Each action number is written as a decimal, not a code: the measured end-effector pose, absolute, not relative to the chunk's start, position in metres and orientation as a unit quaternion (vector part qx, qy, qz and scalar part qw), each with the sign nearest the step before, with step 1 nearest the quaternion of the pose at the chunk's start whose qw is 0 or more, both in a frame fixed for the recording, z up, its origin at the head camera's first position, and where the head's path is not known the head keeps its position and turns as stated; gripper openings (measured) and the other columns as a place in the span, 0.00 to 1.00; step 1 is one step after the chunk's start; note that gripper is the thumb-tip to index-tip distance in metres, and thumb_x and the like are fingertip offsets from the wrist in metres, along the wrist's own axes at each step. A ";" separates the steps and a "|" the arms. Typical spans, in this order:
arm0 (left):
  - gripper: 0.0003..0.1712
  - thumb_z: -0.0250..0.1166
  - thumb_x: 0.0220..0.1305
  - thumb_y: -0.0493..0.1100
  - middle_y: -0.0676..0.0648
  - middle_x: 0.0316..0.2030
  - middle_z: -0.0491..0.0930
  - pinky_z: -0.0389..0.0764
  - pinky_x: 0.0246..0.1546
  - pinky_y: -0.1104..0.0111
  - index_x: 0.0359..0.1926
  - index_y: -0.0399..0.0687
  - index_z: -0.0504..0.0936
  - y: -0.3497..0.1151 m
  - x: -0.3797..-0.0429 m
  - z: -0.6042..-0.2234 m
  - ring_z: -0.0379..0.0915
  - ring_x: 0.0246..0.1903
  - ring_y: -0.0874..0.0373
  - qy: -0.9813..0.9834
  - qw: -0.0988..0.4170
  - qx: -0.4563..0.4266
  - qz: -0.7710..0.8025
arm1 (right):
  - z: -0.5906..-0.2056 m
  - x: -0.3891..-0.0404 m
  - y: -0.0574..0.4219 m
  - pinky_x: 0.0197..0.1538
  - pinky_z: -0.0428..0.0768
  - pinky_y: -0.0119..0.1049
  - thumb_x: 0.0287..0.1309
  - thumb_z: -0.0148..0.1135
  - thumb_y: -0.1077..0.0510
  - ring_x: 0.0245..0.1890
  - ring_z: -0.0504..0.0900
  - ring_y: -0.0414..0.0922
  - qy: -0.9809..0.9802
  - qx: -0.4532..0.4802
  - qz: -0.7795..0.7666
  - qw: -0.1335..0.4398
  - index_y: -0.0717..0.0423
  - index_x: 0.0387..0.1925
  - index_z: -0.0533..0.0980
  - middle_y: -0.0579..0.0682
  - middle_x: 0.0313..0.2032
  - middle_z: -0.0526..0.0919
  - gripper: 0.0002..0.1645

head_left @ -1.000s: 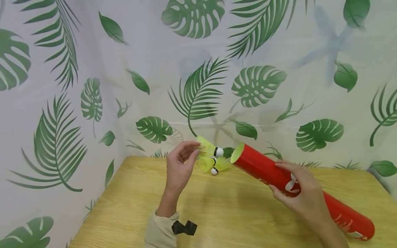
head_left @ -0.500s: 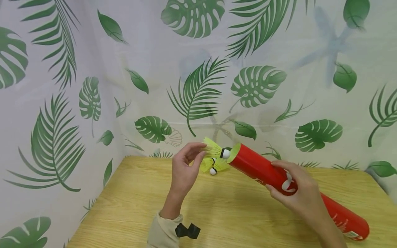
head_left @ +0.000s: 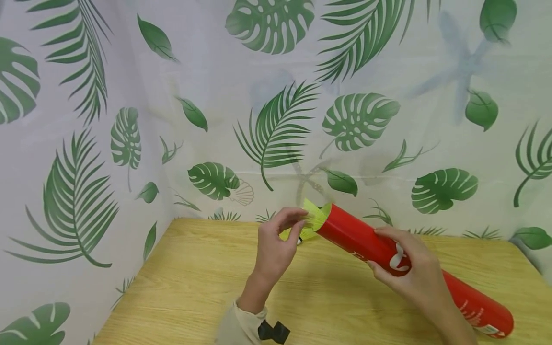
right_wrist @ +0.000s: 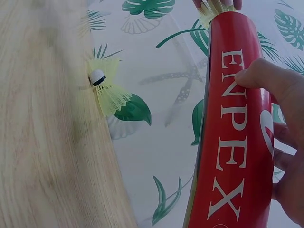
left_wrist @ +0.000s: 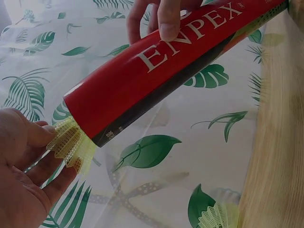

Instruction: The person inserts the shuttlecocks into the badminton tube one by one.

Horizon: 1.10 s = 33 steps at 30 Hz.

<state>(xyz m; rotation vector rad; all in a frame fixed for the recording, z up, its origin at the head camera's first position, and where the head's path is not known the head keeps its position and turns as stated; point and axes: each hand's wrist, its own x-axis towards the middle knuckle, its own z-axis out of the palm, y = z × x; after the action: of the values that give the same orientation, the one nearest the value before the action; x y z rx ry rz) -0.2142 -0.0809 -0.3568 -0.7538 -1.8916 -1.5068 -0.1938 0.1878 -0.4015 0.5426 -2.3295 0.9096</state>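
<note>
My left hand pinches the skirt of a yellow shuttlecock between thumb and fingers. Its cork end is hidden inside the mouth of a red shuttlecock tube, while the skirt sticks out. My right hand grips that tube around its middle, tilted with the mouth up and to the left. White "ENPEX" lettering runs along the tube in both wrist views. Behind the left hand, loose yellow shuttlecocks lie at the table's far edge, partly covered by the hand in the head view.
The wood-grain table ends at a white curtain printed with green leaves, at the back and on the left. A black bow-shaped piece sits at the left sleeve.
The left hand has moved right with the shuttlecock, whose white cork has gone into the tube's mouth. The right hand holds the tube nearly in place, with a slight shift left.
</note>
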 end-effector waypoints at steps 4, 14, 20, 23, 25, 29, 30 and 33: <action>0.09 0.62 0.59 0.27 0.41 0.38 0.83 0.81 0.42 0.65 0.42 0.35 0.80 -0.076 -0.224 -0.372 0.82 0.39 0.51 -0.714 0.290 -0.287 -0.568 | -0.403 -0.194 0.187 0.33 0.79 0.30 0.33 0.80 0.60 0.46 0.70 0.40 -0.873 0.206 0.333 0.291 0.41 0.58 0.73 0.43 0.54 0.77 0.44; 0.09 0.62 0.63 0.34 0.48 0.40 0.84 0.80 0.43 0.69 0.44 0.43 0.81 -0.076 -0.230 -0.385 0.81 0.41 0.60 -0.724 0.267 -0.280 -0.571 | -0.405 -0.195 0.184 0.31 0.81 0.31 0.34 0.80 0.59 0.46 0.73 0.41 -0.878 0.204 0.334 0.274 0.41 0.58 0.72 0.43 0.54 0.76 0.44; 0.08 0.62 0.61 0.29 0.42 0.38 0.83 0.81 0.42 0.66 0.42 0.37 0.80 -0.069 -0.222 -0.376 0.82 0.40 0.54 -0.724 0.256 -0.280 -0.576 | -0.404 -0.193 0.185 0.32 0.80 0.31 0.33 0.80 0.60 0.47 0.73 0.41 -0.881 0.197 0.336 0.269 0.42 0.58 0.72 0.44 0.54 0.76 0.45; 0.08 0.60 0.61 0.26 0.39 0.37 0.83 0.82 0.41 0.63 0.42 0.33 0.79 -0.067 -0.217 -0.369 0.82 0.39 0.50 -0.722 0.252 -0.282 -0.579 | -0.404 -0.194 0.186 0.33 0.81 0.32 0.33 0.80 0.60 0.47 0.73 0.41 -0.881 0.199 0.333 0.271 0.42 0.58 0.72 0.44 0.54 0.76 0.45; 0.08 0.60 0.61 0.26 0.39 0.37 0.83 0.82 0.41 0.64 0.42 0.33 0.79 -0.067 -0.215 -0.367 0.82 0.39 0.50 -0.724 0.253 -0.282 -0.577 | -0.405 -0.194 0.186 0.33 0.81 0.32 0.33 0.80 0.60 0.47 0.73 0.41 -0.881 0.201 0.332 0.272 0.42 0.58 0.73 0.43 0.54 0.76 0.45; 0.07 0.61 0.63 0.31 0.43 0.38 0.84 0.82 0.40 0.68 0.43 0.39 0.80 -0.067 -0.221 -0.379 0.82 0.38 0.56 -0.731 0.254 -0.283 -0.567 | -0.407 -0.195 0.186 0.33 0.81 0.32 0.32 0.81 0.60 0.47 0.73 0.41 -0.880 0.203 0.330 0.273 0.42 0.58 0.73 0.44 0.54 0.76 0.45; 0.07 0.61 0.64 0.33 0.44 0.38 0.84 0.81 0.39 0.69 0.43 0.41 0.80 -0.067 -0.223 -0.382 0.82 0.38 0.57 -0.733 0.252 -0.283 -0.565 | -0.407 -0.195 0.186 0.32 0.81 0.32 0.33 0.81 0.60 0.47 0.73 0.41 -0.880 0.204 0.331 0.273 0.42 0.58 0.73 0.44 0.54 0.76 0.45; 0.08 0.61 0.65 0.37 0.48 0.39 0.84 0.81 0.40 0.70 0.44 0.45 0.80 -0.067 -0.227 -0.388 0.81 0.40 0.61 -0.735 0.242 -0.284 -0.566 | -0.407 -0.196 0.186 0.31 0.80 0.32 0.33 0.80 0.60 0.45 0.73 0.41 -0.879 0.207 0.332 0.272 0.41 0.58 0.73 0.44 0.54 0.76 0.45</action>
<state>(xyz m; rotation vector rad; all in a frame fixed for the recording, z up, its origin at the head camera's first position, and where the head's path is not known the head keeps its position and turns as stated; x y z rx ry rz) -0.2270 -0.0666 -0.3885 -0.7771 -2.0091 -1.5481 -0.1961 0.1857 -0.4074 0.5570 -2.3665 0.8931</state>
